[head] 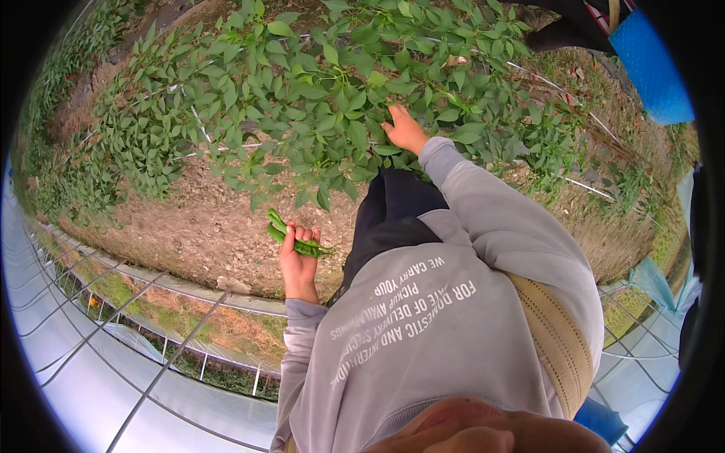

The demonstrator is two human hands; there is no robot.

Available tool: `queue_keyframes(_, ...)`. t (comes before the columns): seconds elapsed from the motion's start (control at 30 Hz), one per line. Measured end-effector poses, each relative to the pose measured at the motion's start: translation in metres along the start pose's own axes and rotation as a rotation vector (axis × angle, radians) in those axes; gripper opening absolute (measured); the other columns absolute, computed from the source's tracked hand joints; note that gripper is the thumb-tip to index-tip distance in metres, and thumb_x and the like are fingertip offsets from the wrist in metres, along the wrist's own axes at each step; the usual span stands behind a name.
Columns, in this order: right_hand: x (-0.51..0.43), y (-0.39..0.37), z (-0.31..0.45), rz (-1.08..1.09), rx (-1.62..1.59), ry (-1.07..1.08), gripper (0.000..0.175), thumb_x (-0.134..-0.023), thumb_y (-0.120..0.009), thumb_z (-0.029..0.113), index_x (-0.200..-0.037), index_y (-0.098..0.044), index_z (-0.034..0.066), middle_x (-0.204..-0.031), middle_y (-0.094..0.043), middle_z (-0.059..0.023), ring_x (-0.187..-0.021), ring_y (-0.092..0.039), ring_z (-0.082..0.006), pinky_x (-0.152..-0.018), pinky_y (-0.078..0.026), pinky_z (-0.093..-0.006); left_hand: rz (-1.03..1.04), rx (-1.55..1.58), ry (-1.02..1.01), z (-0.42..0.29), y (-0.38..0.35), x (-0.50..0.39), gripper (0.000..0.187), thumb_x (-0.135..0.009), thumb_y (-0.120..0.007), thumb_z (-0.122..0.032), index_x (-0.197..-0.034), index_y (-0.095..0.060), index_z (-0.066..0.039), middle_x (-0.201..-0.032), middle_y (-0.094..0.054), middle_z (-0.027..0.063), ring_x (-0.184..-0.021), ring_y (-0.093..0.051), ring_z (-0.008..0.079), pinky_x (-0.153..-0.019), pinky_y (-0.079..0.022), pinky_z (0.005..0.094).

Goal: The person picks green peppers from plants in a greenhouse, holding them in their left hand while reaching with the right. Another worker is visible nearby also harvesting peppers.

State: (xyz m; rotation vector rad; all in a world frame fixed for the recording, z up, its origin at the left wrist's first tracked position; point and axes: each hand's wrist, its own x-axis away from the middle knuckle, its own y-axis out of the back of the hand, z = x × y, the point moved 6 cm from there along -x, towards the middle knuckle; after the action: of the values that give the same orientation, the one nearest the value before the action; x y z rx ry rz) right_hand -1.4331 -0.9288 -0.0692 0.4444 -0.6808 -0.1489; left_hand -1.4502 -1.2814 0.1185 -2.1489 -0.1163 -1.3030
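Observation:
My left hand (300,263) is closed around several long green peppers (277,226), held over bare soil in front of the plants. Their tips stick out above the fingers and their stems below. My right hand (405,129) reaches into the leafy pepper plants (340,107). Its index finger and thumb show among the leaves; foliage covers the other fingertips, so whether it grips anything is hidden.
White strings (226,148) run along and through the plant row. Metal frame bars (187,325) and plastic sheeting curve around the lower left. At upper right hangs a blue container (654,71). A woven strap (552,340) crosses my grey sweatshirt (430,328), which bears writing.

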Motion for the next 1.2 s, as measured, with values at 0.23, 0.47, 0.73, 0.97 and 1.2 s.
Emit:
queue_keyframes(0.23, -0.015, 0.039, -0.074, -0.576, -1.198, -0.322, 0.054, -0.094, -0.059, 0.032, -0.136, -0.045, 0.0021, -0.134, -0.051, -0.0165, -0.12, -0.051, -0.0299, -0.099, -0.042, -0.0394, -0.027, -0.109, 0.042, -0.002, -0.018, -0.009, 0.007, -0.1, -0.052, -0.021, -0.104, -0.052, -0.014, -0.076, -0.043, -0.0024, -0.073, -0.044, 0.0132, -0.091, -0.043, 0.0387)
queue_keyframes(0.47, -0.03, 0.065, -0.205, -0.703, -1.144, -0.946, 0.024, -0.097, -0.044, 0.016, -0.117, -0.055, 0.0104, -0.112, -0.055, -0.0084, -0.091, -0.056, -0.0244, -0.074, -0.051, -0.0352, -0.139, -0.184, 0.058, -0.008, -0.008, -0.011, 0.007, -0.099, -0.053, -0.021, -0.102, -0.052, -0.015, -0.075, -0.043, -0.0028, -0.071, -0.044, 0.0131, -0.088, -0.044, 0.0387)
queue_keyframes(0.73, -0.044, 0.062, -0.196, -0.517, -0.906, -0.609, 0.039, -0.096, -0.049, 0.028, -0.131, -0.05, 0.0112, -0.128, -0.053, -0.0098, -0.111, -0.052, -0.0265, -0.09, -0.044, -0.0386, -0.149, -0.212, 0.171, 0.007, -0.008, -0.023, 0.007, -0.099, -0.053, -0.019, -0.102, -0.052, -0.013, -0.075, -0.044, -0.0023, -0.071, -0.044, 0.0134, -0.088, -0.043, 0.0379)
queue_keyframes(0.97, -0.025, 0.062, -0.173, -0.313, -0.404, -0.381, 0.043, -0.097, -0.05, 0.034, -0.132, -0.052, 0.0099, -0.133, -0.056, -0.0104, -0.116, -0.054, -0.0291, -0.095, -0.042, -0.0387, -0.089, -0.296, 0.189, -0.008, -0.031, -0.033, 0.008, -0.099, -0.053, -0.019, -0.102, -0.053, -0.012, -0.075, -0.045, -0.001, -0.073, -0.046, 0.0149, -0.09, -0.043, 0.0391)
queue_keyframes(1.2, -0.038, 0.055, -0.129, -0.223, -0.512, -0.285, 0.029, -0.094, -0.058, 0.033, -0.104, -0.064, 0.0056, -0.102, -0.065, -0.0092, -0.092, -0.059, -0.021, -0.083, -0.046, -0.0349, -0.037, -0.416, 0.165, -0.028, -0.066, -0.048, 0.009, -0.098, -0.053, -0.018, -0.102, -0.052, -0.01, -0.075, -0.046, 0.0001, -0.072, -0.046, 0.0166, -0.09, -0.043, 0.0398)
